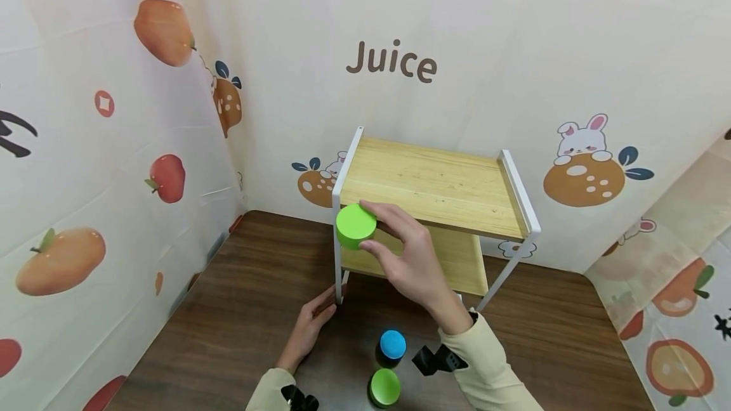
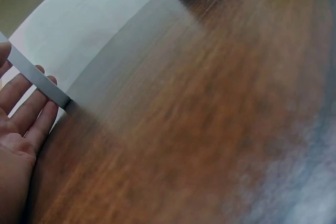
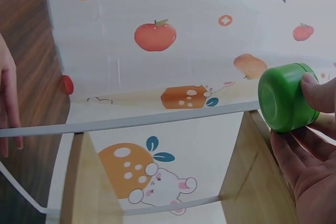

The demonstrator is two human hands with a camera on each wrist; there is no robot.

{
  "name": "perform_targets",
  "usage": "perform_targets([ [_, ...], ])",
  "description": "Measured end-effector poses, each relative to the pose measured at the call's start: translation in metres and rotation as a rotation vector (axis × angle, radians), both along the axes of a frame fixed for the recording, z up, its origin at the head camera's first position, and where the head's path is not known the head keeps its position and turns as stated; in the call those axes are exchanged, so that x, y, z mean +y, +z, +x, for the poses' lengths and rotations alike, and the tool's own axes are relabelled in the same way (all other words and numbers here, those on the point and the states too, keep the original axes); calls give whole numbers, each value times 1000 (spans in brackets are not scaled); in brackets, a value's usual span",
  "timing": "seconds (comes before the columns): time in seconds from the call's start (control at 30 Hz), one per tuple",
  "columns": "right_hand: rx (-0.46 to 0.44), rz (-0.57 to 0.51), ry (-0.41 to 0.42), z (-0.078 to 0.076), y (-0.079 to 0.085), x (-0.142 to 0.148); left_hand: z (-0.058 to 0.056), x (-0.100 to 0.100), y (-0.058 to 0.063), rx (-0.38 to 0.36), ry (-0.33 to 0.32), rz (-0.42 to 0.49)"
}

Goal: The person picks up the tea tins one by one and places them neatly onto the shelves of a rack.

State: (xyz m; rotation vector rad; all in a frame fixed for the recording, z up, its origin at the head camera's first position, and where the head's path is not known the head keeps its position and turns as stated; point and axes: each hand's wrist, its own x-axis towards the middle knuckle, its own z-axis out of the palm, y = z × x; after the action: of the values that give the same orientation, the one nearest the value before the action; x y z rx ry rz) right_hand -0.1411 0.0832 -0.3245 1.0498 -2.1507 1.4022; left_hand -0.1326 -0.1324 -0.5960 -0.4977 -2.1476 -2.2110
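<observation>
My right hand (image 1: 408, 255) holds a small green round jar (image 1: 355, 226) between thumb and fingers, in front of the left end of a two-tier shelf (image 1: 434, 176). In the right wrist view the green jar (image 3: 287, 98) is tipped on its side, close to the edge of a wooden board. Low at the shelf's front left, my left hand (image 1: 308, 328) has its fingers behind the white leg and its thumb on the near side. The left wrist view shows the fingers (image 2: 39, 111) behind the white leg (image 2: 39, 80).
A jar with a blue top (image 1: 392, 344) and another with a green top (image 1: 385, 387) stand on the brown wooden table (image 1: 240, 309) between the forearms. Printed curtains (image 1: 457, 30) surround the table at the back and sides. The shelf has white side frames and pale wooden boards.
</observation>
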Motion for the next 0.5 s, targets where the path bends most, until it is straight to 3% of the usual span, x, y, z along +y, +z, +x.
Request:
perform_targets([
  [0.5,-27,-1,-6,-11,14,-2,-1,0,-1,28,-14,17],
])
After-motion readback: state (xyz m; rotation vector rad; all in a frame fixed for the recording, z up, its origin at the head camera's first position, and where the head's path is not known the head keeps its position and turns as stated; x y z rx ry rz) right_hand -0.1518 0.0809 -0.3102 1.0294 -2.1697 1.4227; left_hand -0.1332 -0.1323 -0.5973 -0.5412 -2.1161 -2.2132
